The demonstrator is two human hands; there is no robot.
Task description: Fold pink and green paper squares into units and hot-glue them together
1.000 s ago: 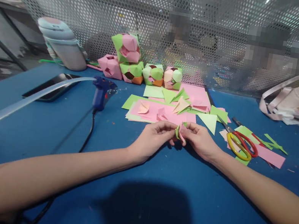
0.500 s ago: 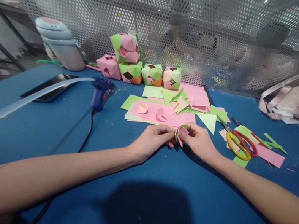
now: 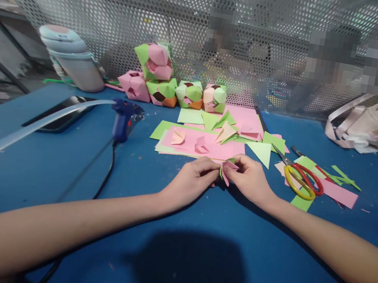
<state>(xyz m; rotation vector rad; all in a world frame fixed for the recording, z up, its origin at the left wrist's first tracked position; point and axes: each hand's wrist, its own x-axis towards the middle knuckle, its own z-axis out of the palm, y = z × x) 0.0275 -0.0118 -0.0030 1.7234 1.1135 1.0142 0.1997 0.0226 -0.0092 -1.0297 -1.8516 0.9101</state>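
Observation:
Between my two hands is a small folded paper piece [image 3: 229, 172], pink with green, held just above the blue table. My left hand [image 3: 195, 179] pinches its left side, fingertips closed on the green edge. From the right, my right hand [image 3: 251, 177] grips the pink part between thumb and fingers. Beyond them lie pink sheets [image 3: 189, 140] bearing two small folded pieces, one peach [image 3: 178, 137] and one pink [image 3: 202, 145]. More folded green and peach pieces [image 3: 226, 132] rest behind these.
A blue glue gun [image 3: 122, 120] with a long clear glue stick stands left, its cord running toward me. Scissors [image 3: 301, 182] lie on paper scraps at right. Folded paper balls [image 3: 161, 90] are stacked by the mesh panel [image 3: 187, 24], near a bottle [image 3: 78, 66] and a phone [image 3: 62, 114].
Both hands keep hold of the folded paper piece. The left fingers have closed in slightly around it, and the view has shifted a little.

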